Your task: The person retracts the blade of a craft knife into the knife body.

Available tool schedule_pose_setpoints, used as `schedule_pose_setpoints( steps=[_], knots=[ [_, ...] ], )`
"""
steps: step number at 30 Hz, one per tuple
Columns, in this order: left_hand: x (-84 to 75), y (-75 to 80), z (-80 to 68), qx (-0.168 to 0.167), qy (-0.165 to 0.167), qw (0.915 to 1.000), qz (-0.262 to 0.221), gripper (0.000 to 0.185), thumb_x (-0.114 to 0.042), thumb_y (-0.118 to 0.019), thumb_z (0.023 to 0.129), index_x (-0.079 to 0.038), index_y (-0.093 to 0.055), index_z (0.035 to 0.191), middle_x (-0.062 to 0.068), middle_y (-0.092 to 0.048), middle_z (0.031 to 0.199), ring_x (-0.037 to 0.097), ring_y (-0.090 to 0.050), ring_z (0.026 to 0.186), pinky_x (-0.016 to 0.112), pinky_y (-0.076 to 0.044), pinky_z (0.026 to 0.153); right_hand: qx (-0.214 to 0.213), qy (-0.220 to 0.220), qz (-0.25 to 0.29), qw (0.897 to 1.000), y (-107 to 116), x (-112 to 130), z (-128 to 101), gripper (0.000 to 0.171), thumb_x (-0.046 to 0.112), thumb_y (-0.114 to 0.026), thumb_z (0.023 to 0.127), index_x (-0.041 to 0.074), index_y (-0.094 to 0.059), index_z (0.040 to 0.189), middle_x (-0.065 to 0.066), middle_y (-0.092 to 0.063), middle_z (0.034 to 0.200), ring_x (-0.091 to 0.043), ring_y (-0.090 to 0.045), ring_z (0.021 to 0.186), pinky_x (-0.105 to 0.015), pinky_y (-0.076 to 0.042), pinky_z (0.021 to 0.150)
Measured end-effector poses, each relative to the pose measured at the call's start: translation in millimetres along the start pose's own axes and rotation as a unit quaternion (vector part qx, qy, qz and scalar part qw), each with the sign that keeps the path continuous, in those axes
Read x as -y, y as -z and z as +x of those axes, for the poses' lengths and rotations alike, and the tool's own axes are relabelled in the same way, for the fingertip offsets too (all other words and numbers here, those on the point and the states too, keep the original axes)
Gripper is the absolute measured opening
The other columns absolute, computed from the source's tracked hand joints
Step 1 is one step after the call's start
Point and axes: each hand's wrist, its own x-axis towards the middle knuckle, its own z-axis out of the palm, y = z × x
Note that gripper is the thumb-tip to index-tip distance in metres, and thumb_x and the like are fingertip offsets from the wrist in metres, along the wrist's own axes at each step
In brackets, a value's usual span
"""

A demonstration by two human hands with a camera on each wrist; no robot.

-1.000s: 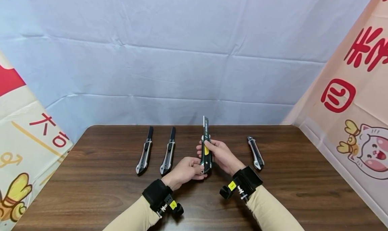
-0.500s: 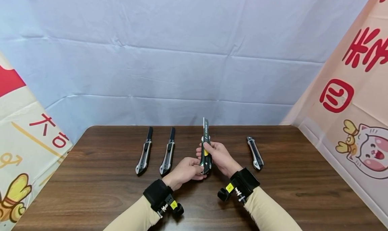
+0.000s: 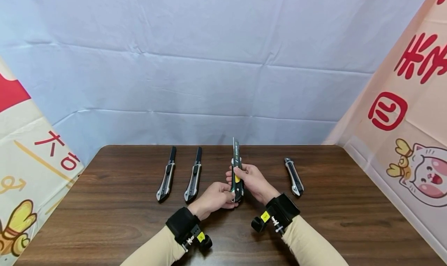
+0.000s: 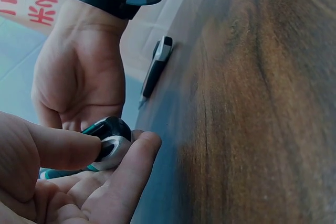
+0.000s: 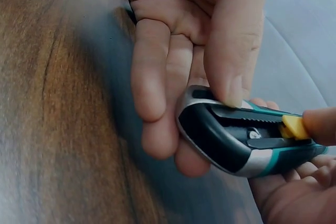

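A utility knife [image 3: 238,189] with a black, silver and teal handle is held between both hands above the table. Its long printed blade [image 3: 236,149] points away from me. The left hand [image 3: 214,197] pinches the butt end between thumb and fingers, seen closely in the left wrist view. Farther up, the right hand [image 3: 255,180] grips the handle, its thumb on the yellow slider [image 5: 295,127]. Two grey-and-black utility knives, a far-left one [image 3: 166,180] and one nearer the hands [image 3: 193,180], lie with dark blades out. Another knife [image 3: 294,176] lies to the right, without visible blade.
Everything lies on a dark wooden table [image 3: 104,219]. A pale cloth backdrop [image 3: 195,83] hangs behind its far edge. Printed cloths flank it, one on the left [image 3: 38,141] and one on the right [image 3: 394,157]. Both wrists carry black straps with cameras.
The right thumb and yellow slider have come slightly nearer the knife's butt, and the blade tip sits a little lower. Both hands keep their holds. The knives on the table have not moved.
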Motion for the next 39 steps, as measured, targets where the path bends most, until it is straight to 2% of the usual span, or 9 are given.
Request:
schedule_pose_setpoints(
  steps=[32, 39],
  knots=[
    [2.1, 0.6, 2.4, -0.008, 0.008, 0.9999, 0.005, 0.025, -0.002, -0.05, 0.096, 0.012, -0.062, 0.114, 0.02, -0.07, 0.108, 0.027, -0.072, 0.095, 0.032, -0.06, 0.083, 0.021, 0.005, 0.0, 1.0, 1.4, -0.9, -0.3, 0.044, 0.009, -0.042, 0.104, -0.011, -0.034, 0.142, -0.03, -0.054, 0.134, -0.022, -0.065, 0.11, -0.031, -0.054, 0.097],
    [4.6, 0.0, 4.5, -0.01, 0.003, 0.9999, 0.0, 0.024, 0.0, -0.05, 0.095, 0.013, -0.062, 0.111, 0.022, -0.07, 0.105, 0.027, -0.072, 0.093, 0.031, -0.06, 0.081, 0.019, 0.0, 0.002, 1.0, 0.8, -0.3, -0.5, 0.043, 0.008, -0.043, 0.104, -0.011, -0.035, 0.141, -0.03, -0.054, 0.133, -0.019, -0.066, 0.108, -0.031, -0.054, 0.097]
  ],
)
